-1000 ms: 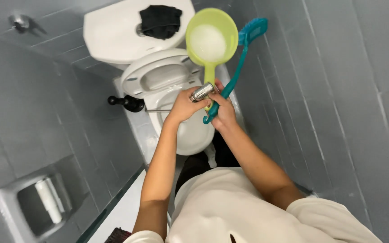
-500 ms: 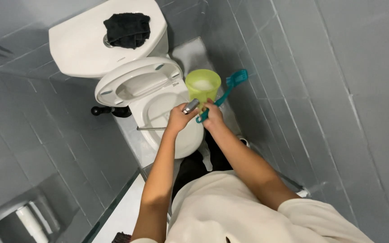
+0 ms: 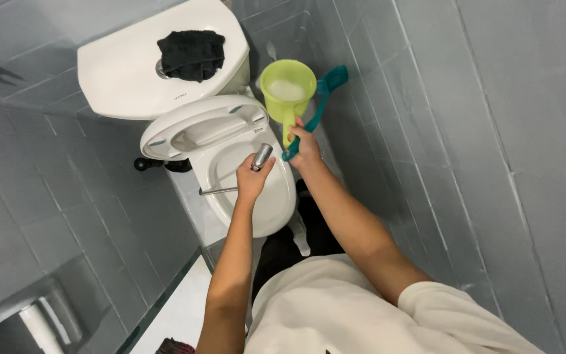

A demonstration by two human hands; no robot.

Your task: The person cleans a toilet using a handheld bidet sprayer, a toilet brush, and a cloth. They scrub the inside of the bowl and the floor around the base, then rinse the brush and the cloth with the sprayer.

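black cloth [image 3: 191,54] on cistern [image 3: 126,72], toilet-paper holder [image 3: 37,324]

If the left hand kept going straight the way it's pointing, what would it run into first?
The left hand, gripping a metal sprayer, points up and right across the toilet bowl. Likely first in line is the green scoop held in the right hand, though depth is unclear.

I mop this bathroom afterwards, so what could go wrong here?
The green dipper, holding foamy water, shares the right hand with a teal brush; that crowded grip could slip and spill. The spray nozzle in the left hand might splash beyond the toilet bowl.
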